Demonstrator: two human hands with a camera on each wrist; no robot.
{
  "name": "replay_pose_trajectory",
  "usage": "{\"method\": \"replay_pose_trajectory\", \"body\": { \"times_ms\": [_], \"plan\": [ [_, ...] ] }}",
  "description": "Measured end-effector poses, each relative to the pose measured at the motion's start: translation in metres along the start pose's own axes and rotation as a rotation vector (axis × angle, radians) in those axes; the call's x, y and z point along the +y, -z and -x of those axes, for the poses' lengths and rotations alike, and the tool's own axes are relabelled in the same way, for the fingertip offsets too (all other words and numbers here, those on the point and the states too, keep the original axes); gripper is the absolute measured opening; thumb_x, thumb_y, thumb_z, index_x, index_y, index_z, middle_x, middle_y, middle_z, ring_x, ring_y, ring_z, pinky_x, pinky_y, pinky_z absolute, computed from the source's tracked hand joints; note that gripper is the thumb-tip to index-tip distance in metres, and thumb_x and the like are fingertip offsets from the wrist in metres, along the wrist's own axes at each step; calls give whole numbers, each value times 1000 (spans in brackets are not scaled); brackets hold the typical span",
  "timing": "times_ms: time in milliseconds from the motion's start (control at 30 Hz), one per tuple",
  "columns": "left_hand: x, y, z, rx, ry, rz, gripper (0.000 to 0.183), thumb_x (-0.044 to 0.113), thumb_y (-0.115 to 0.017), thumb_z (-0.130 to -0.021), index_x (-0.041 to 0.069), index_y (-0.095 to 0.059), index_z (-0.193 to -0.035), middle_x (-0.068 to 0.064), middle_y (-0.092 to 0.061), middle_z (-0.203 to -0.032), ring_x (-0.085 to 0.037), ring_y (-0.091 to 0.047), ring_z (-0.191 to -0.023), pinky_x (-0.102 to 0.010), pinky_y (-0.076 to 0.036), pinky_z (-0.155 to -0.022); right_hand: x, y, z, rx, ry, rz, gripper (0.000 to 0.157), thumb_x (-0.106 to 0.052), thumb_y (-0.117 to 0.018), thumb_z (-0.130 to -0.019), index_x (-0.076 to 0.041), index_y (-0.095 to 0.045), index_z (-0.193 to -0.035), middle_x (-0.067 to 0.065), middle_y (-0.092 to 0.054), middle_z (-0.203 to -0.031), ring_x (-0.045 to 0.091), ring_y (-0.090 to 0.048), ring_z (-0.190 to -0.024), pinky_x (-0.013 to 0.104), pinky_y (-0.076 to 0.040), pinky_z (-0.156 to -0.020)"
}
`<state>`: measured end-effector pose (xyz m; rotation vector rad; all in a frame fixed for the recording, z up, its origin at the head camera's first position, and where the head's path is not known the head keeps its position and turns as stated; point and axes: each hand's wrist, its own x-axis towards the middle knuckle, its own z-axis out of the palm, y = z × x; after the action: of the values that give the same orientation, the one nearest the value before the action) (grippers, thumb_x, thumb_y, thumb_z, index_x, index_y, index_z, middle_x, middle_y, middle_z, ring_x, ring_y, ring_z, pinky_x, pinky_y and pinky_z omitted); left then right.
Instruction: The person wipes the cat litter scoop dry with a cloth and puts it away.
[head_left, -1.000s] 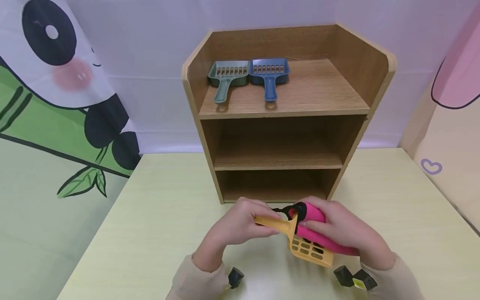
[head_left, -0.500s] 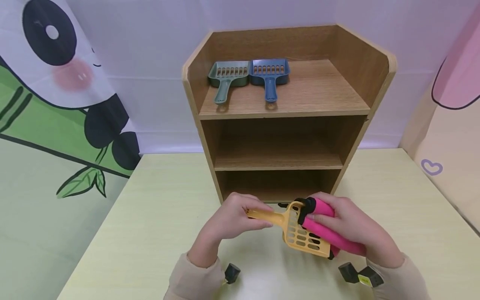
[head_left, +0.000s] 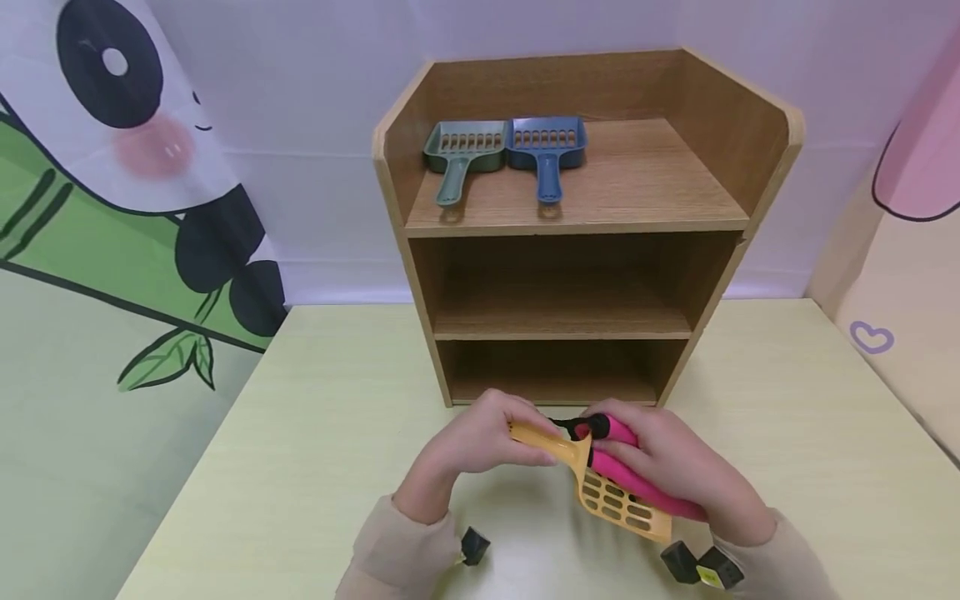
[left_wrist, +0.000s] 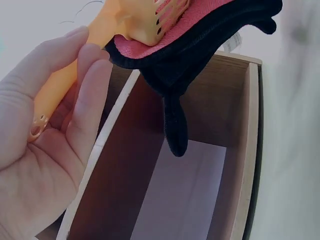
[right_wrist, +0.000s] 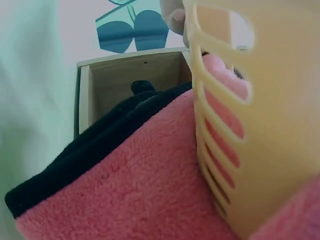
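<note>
In the head view, my left hand (head_left: 483, 437) grips the handle of a yellow slotted litter scoop (head_left: 618, 506). The scoop is held tilted above the table, its pan pointing right and toward me. My right hand (head_left: 675, 467) holds a bright pink cloth (head_left: 637, 482) with black edging against the pan. From the left wrist, the scoop's handle (left_wrist: 55, 92) lies between thumb and fingers, and a black loop of the cloth (left_wrist: 175, 125) hangs down. The right wrist view has the fluffy pink cloth (right_wrist: 135, 175) on both sides of the slotted pan (right_wrist: 280, 115); the right fingers are hidden there.
A wooden shelf unit (head_left: 562, 227) stands on the pale table (head_left: 315, 467) just beyond my hands. On its top level, a green scoop (head_left: 465, 150) and a blue scoop (head_left: 547, 150) lie side by side at the left. A printed cloth backdrop hangs behind.
My right hand has swung right with the cloth and come back left along the scoop. The left hand shifted slightly left, then right again. The scoop's tilt changed a little; the view shifted slightly.
</note>
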<state>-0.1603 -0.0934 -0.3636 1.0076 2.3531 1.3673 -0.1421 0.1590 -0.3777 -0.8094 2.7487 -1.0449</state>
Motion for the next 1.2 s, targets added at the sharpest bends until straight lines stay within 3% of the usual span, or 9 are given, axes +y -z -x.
{"method": "replay_pose_trajectory", "body": {
  "times_ms": [233, 400, 533, 767, 1033, 1200],
  "plan": [
    [1, 2, 1, 62, -69, -51, 24, 17, -80, -75, 6, -75, -97, -6, -73, -90, -3, -59, -72, -20, -53, -59, 0, 3, 1, 94, -37, 51, 32, -28, -70, -85, -29, -59, -115, -9, -64, -89, 9, -54, -74, 24, -47, -64],
    [4, 7, 3, 147, -69, -67, 24, 13, -81, -73, 6, -75, -96, -6, -73, -90, -4, -61, -73, -20, -53, -58, 8, 12, 5, 196, -34, 89, 33, -19, -72, -83, -25, -60, -113, -6, -63, -82, 11, -54, -69, 24, -46, -59],
    [4, 11, 5, 189, -68, -68, 25, 10, -81, -72, 6, -75, -95, -6, -73, -88, -4, -58, -70, -20, -51, -55, 13, 18, 7, 220, -43, 61, 31, -16, -71, -84, -24, -60, -112, -4, -63, -83, 14, -55, -72, 25, -47, -59],
    [4, 11, 7, 157, -13, -8, 25, 12, -82, -72, 6, -75, -95, -6, -72, -88, -6, -58, -71, -22, -51, -57, 9, 16, 7, 196, -12, 51, 29, -19, -69, -86, -26, -60, -112, -7, -63, -85, 11, -55, -73, 23, -47, -61],
    [4, 1, 1, 24, 9, 16, 23, 16, -80, -75, 8, -76, -96, -5, -72, -89, -5, -56, -69, -21, -50, -57, -5, 2, 2, 96, 33, 60, 31, -20, -69, -86, -26, -60, -115, -9, -67, -97, 8, -57, -80, 24, -49, -69],
    [5, 0, 2, 41, -29, -30, 25, 17, -80, -74, 7, -75, -96, -5, -72, -89, -3, -57, -69, -20, -51, -58, -7, 1, 2, 111, 18, 76, 34, -19, -70, -85, -28, -60, -116, -8, -67, -97, 8, -57, -79, 25, -48, -69]
  ]
}}
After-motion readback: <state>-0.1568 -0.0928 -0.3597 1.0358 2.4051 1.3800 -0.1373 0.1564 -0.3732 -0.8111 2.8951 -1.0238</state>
